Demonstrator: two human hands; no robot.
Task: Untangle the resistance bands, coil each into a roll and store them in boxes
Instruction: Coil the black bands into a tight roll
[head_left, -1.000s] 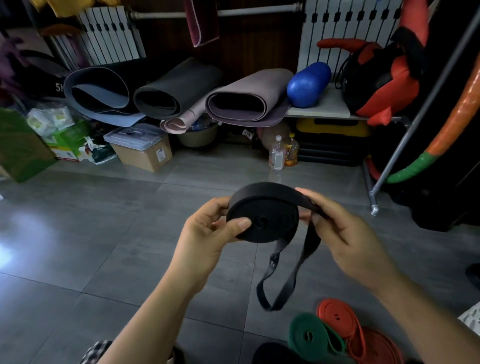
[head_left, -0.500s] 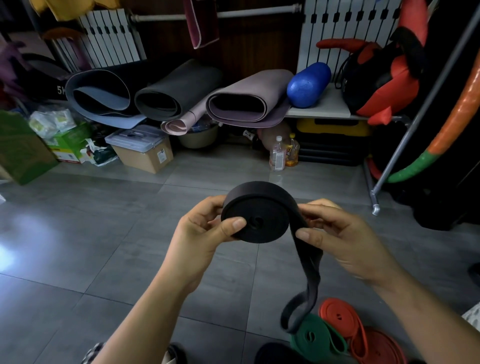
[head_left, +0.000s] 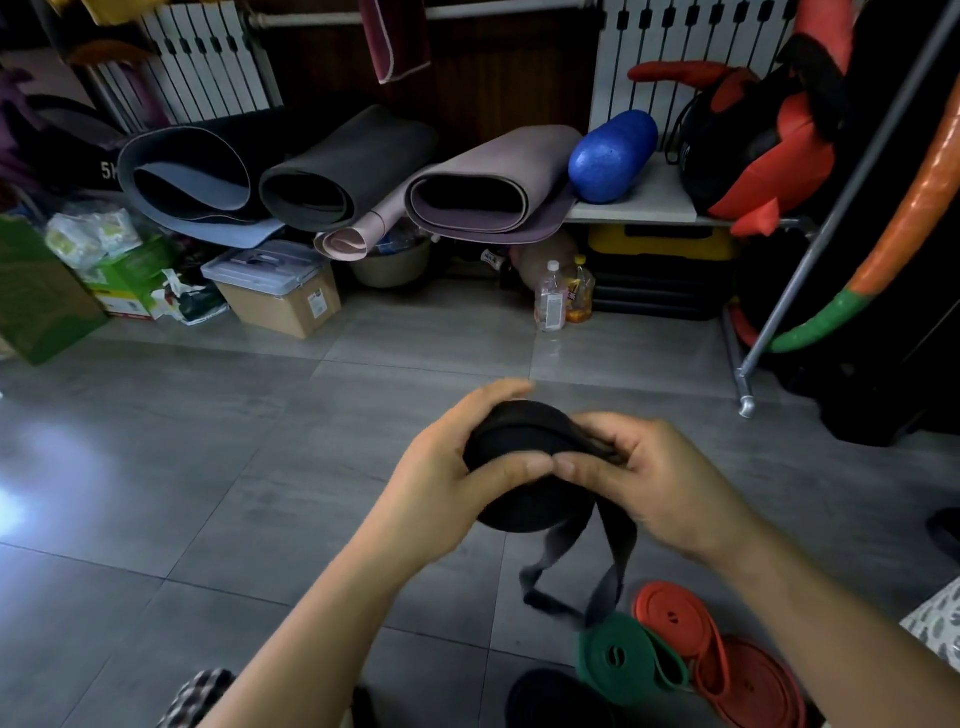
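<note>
Both left hand, right hand gripping black roll, white "5" lettering

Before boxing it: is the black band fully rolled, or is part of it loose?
Partly rolled. The left hand and right hand grip the coil of the black band; a loose loop hangs below it.

Grey tiled floor, white radiators, dim light.
</note>
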